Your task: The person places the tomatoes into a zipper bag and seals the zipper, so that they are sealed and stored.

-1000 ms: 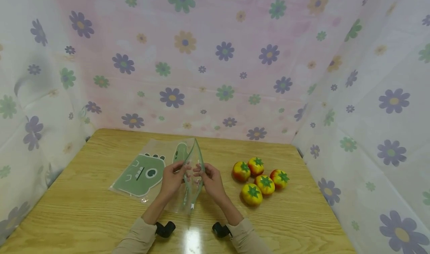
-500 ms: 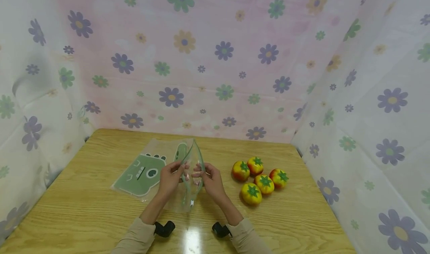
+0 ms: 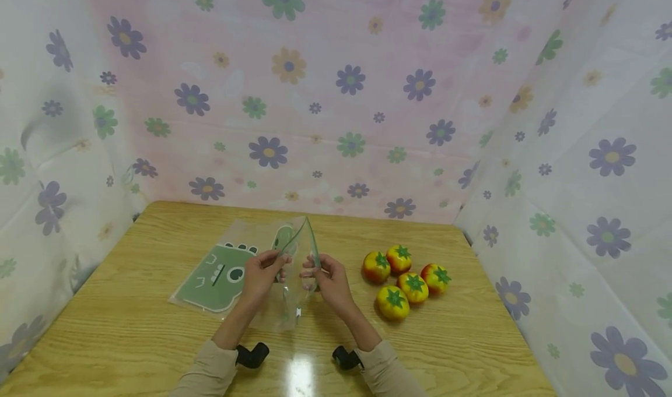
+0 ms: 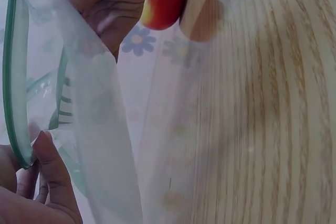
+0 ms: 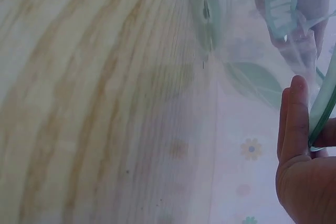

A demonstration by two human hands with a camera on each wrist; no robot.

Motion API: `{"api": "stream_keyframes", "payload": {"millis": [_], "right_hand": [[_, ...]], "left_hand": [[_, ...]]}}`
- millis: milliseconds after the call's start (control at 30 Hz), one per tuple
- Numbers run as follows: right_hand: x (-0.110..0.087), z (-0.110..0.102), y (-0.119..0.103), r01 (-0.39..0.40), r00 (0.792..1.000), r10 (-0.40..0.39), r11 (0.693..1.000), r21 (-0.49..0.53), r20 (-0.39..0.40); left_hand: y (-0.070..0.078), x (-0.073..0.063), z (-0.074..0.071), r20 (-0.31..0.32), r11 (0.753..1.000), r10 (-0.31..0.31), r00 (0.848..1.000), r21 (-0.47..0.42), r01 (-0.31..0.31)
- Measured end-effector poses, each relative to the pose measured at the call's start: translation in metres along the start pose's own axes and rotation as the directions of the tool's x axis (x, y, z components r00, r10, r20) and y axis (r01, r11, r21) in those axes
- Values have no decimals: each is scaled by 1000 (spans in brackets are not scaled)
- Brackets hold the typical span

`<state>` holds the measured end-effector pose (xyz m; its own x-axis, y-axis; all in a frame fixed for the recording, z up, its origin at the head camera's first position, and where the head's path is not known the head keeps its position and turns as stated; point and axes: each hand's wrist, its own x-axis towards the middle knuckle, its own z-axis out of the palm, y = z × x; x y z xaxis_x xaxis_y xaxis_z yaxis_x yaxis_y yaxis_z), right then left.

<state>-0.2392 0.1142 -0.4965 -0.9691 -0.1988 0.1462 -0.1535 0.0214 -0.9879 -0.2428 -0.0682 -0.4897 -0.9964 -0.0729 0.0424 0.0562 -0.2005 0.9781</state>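
A person's left hand [image 3: 261,276] and right hand [image 3: 332,280] pinch opposite rims of a clear bag [image 3: 228,277], apparently to hold its mouth apart above the table [image 3: 126,338]; five round fruits [image 3: 413,287] sit near the right hand. Whether the bag's base rests flat is unclear.

Curtained-off workspace | flower-print cloth [image 3: 325,47], three sides | wood-grain table [image 3: 462,350]

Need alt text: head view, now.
A person's left hand and right hand hold open a clear plastic zip bag with green print at a light wooden table. Five round yellow-and-red fruits with green tops sit at right.
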Motion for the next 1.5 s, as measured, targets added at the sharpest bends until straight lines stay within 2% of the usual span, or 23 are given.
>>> {"api": "stream_keyframes", "payload": {"millis": [200,367,633,900,1033,1133,1267,1500], "right_hand": [[3,-5,1,13,1000,-13,1000,18,15],[5,-11,-2,17,999,-18,999,27,27],[8,-20,-4,13,999,-12,1000,-16,48],[10,-28,-7,-55,998,55,998,-6,23],[9,-30,-6,-79,997,79,997,20,3],[9,-31,-5,-89,996,89,996,28,-12],[9,-30,-6,-113,993,113,993,18,-24],[9,-29,-9,-154,987,156,987,36,-34]], "left_hand": [[4,1,-8,24,1000,9,1000,-24,-8],[8,2,-15,23,1000,4,1000,15,-4],[25,-2,-27,-38,997,21,999,75,-18],[42,-3,-43,-73,992,70,995,113,-62],[47,-3,-48,-107,994,94,990,68,-87],[48,-2,-50,-134,993,109,985,51,-103],[46,-1,-52,-169,990,133,977,72,-122],[43,0,-53,-229,991,132,964,44,-125]]}}
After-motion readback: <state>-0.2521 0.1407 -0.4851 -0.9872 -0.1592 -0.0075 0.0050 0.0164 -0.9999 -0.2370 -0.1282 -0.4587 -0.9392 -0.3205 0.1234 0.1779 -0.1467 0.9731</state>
